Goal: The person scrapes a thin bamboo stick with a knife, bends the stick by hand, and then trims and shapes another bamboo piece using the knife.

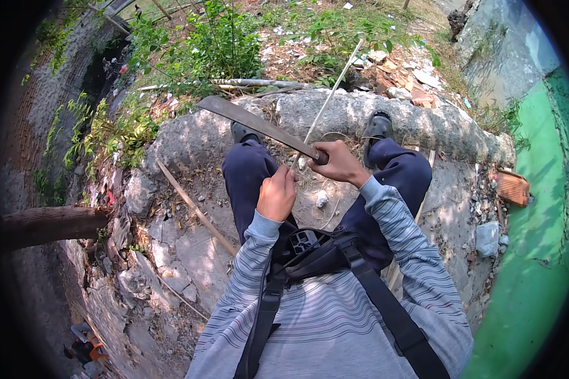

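My right hand (342,165) is closed round the short handle of a machete (254,125). Its broad, dull blade points up and to the left, in front of my knees. In the fingers of my left hand (277,196) is the near end of a long, thin, pale strip, apparently bamboo (325,106). From there the strip runs away from me, up and to the right, passing the blade close to the handle. Whether the edge touches the strip I cannot tell. Both hands are close together between my bent knees.
A rough stone ledge (335,117) lies under my feet, with plants (218,47) and litter beyond. One pale stick (196,205) lies at my left. A trunk (54,223) juts in farther left. At right are an orange brick-like block (512,187), a pale rock (487,239) and a green wall (531,252).
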The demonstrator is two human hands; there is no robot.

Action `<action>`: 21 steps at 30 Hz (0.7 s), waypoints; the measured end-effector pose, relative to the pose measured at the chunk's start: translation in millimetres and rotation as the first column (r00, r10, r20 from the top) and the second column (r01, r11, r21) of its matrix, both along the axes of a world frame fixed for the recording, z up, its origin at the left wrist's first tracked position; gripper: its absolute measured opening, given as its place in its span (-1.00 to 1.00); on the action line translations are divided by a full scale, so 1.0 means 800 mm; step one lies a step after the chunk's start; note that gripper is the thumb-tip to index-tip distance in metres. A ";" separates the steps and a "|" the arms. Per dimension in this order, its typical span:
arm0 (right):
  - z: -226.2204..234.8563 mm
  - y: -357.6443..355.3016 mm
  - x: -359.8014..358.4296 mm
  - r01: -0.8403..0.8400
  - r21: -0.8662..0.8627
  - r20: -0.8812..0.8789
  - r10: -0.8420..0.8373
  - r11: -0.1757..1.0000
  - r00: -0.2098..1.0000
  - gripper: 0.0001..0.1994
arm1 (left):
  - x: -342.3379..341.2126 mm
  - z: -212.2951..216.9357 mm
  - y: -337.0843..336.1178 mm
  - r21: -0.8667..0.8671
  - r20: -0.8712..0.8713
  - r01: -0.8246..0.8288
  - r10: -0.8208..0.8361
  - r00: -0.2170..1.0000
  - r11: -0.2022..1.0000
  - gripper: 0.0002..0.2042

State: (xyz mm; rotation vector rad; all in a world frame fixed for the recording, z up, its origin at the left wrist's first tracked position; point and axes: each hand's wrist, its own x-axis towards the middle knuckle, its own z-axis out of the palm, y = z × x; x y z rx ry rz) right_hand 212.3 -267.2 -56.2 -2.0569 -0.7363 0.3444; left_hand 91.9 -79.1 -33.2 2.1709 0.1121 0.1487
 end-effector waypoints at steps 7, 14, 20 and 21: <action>-0.028 0.003 -0.015 0.099 0.108 0.019 -0.102 0.989 0.995 -0.66 | 0.018 -0.002 0.031 0.423 -0.150 -0.052 0.127 0.980 0.905 -0.78; -0.067 0.005 -0.027 0.408 0.145 -0.156 -0.386 0.901 0.909 -0.51 | 0.086 -0.014 0.050 0.588 -0.163 -0.114 0.255 0.953 0.801 -0.76; -0.052 0.008 -0.004 0.550 0.269 -0.407 -0.424 0.791 0.809 -0.60 | 0.065 -0.024 0.008 0.372 -0.030 -0.046 0.062 0.998 0.927 -0.80; -0.049 0.011 0.000 0.569 0.366 -0.462 -0.387 0.736 0.798 -0.64 | 0.058 -0.024 0.000 0.375 -0.032 -0.038 0.054 0.998 0.926 -0.80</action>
